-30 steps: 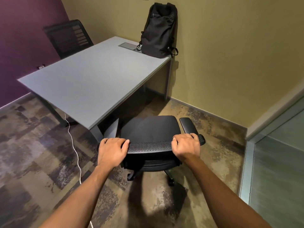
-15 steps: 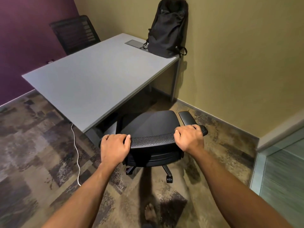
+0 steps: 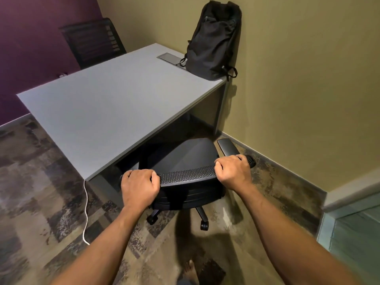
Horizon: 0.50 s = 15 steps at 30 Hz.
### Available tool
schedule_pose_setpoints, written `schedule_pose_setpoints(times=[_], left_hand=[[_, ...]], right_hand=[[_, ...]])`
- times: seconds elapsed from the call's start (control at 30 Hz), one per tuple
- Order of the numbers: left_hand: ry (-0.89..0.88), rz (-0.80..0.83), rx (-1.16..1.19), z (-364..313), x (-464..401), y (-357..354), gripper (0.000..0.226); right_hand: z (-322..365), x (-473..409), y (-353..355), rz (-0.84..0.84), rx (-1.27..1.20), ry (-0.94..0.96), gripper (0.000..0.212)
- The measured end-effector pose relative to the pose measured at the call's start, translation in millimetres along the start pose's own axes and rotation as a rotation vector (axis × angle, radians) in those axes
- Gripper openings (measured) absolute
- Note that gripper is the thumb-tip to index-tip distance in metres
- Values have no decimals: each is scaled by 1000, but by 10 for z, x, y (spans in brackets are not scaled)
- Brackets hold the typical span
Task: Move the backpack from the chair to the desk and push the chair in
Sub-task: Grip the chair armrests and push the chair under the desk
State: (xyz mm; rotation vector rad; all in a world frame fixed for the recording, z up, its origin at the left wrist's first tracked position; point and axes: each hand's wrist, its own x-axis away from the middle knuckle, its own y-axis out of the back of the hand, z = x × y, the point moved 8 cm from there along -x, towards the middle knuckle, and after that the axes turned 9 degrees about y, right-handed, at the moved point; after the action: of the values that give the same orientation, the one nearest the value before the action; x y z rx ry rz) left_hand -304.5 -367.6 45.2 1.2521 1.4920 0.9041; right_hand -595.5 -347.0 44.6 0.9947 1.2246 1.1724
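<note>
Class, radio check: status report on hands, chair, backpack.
Both hands, left and right, gripping chair backrest. Backpack on desk. Seat partly under; path clear.

Most of the grey table [image 3: 107, 112] top lies bare, open to a reaching hand. A black backpack [image 3: 213, 40] blocks its far right corner against the wall, and the chair [image 3: 185, 159] fills the gap under its near edge.

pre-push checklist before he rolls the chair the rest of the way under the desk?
1. Backpack off the chair, upright on the desk's far corner against the wall: ok.
2. Left hand and right hand both gripping the chair backrest top: ok.
3. Seat front already beneath the desk edge: ok.
4. Right armrest clearance to the desk leg: cannot tell.
5. White cable on the floor, left of the casters: ok.
6. Space under the desk free: cannot tell, too dark.
</note>
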Motion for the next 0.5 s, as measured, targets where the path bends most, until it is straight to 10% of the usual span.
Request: schedule_pose_setpoints(times=[0.5], left_hand=[[96,35,3,-554,-782,-324,34]], right_hand=[[-619,-1081,-74,61,3,82,34]])
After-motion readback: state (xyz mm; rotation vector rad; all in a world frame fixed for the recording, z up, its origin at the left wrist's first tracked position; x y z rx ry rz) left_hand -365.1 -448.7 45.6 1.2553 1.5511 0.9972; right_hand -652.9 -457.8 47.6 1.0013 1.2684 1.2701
